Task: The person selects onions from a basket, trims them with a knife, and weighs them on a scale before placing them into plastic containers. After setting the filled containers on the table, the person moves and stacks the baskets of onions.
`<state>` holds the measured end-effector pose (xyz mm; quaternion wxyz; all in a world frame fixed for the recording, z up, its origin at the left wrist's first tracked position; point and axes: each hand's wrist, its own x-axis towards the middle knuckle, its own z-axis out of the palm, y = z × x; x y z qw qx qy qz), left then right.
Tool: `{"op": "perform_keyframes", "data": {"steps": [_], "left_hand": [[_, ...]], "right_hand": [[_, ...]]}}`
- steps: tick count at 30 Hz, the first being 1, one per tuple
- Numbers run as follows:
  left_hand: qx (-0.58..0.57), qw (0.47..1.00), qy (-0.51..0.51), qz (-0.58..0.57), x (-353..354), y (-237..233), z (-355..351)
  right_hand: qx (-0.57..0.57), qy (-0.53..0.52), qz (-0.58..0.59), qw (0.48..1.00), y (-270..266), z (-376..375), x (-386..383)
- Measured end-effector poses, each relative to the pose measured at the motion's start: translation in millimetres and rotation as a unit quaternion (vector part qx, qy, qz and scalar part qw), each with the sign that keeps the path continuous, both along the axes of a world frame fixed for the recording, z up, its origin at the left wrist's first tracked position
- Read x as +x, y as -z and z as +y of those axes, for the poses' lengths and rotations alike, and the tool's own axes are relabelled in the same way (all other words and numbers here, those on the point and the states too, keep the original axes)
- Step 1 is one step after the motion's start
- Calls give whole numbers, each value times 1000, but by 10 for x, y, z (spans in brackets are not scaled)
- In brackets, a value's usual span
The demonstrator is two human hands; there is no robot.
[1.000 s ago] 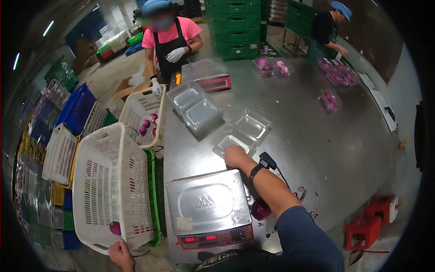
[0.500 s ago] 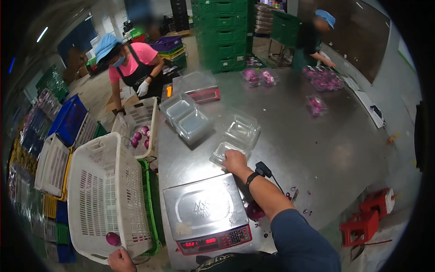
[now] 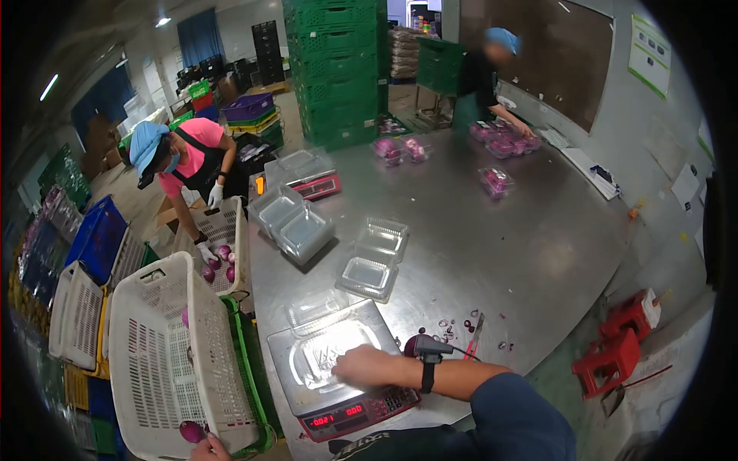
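Observation:
My right hand (image 3: 361, 366) is over the plate of the digital scale (image 3: 307, 393), blurred, at the near side of an open clear plastic box (image 3: 307, 355) lying on it; its fingers are smeared by motion. My left hand (image 3: 211, 448) is at the near rim of the large white basket (image 3: 192, 307), beside a purple onion (image 3: 191, 432), its fingers mostly cut off by the frame edge. Another open clear box (image 3: 371, 269) lies on the metal table beyond the scale. A stack of clear boxes (image 3: 296, 227) stands farther left.
A co-worker in pink (image 3: 201, 150) reaches into a white basket (image 3: 223, 223) with onions. Another co-worker (image 3: 484, 81) handles packed onions (image 3: 503, 140) at the back. A knife (image 3: 475, 335) and onion scraps lie on the metal table (image 3: 461, 230). Red stools (image 3: 607, 361) stand right.
My right hand has moved from the clear boxes on the table to the scale, where a clear box now lies. The view has shifted, and the pink-clad co-worker's hand is deeper in the basket.

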<state>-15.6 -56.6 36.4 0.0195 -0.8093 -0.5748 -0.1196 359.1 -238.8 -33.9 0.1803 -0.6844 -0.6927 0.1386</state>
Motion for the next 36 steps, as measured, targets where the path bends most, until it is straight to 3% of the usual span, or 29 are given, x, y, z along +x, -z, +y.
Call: {"op": "perform_keyframes", "data": {"steps": [6, 11, 13, 15, 17, 20, 22, 24, 26, 30, 33, 34, 35, 36], "left_hand": [[44, 997, 38, -55, -101, 89, 26], [-10, 996, 81, -42, -200, 40, 76], [-22, 979, 116, -166, -471, 490, 267], [-121, 951, 172, -227, -506, 97, 310], [-224, 918, 192, -267, -672, -245, 562], [-232, 930, 168, -229, -1012, -608, 1163], [-193, 953, 166, -162, -1026, -935, 1518], [-192, 954, 187, -135, -1003, -907, 1952], [-207, 949, 224, -76, -893, -697, 2334], [-313, 899, 270, 145, -538, 96, 2715], [-415, 790, 270, 361, -323, 729, 2666], [-413, 762, 284, 409, -359, 1178, 2672], [-422, 748, 290, 423, -393, 1395, 2608], [-406, 765, 290, 407, -467, 1644, 2542]], "right_hand": [[-26, 0, -39, 999, 131, -69, -451], [-46, 27, -23, 998, 83, -77, -661], [-74, 35, -22, 996, 91, -20, -738], [-107, 47, -27, 993, 17, 19, -743], [-46, 54, -26, 997, -211, 84, -791], [74, 96, 1, 993, -395, 163, -937], [89, 157, 34, 983, -394, 129, -980], [77, 197, 65, 975, -434, 138, -1084], [77, 293, 115, 946, -463, 172, -1165], [91, 348, 129, 924, -415, 151, -1282], [89, 406, 154, 896, -492, 158, -1407], [91, 421, 150, 890, -480, 127, -1424], [96, 426, 151, 887, -463, 84, -1440], [100, 429, 153, 885, -451, 49, -1457]]}}
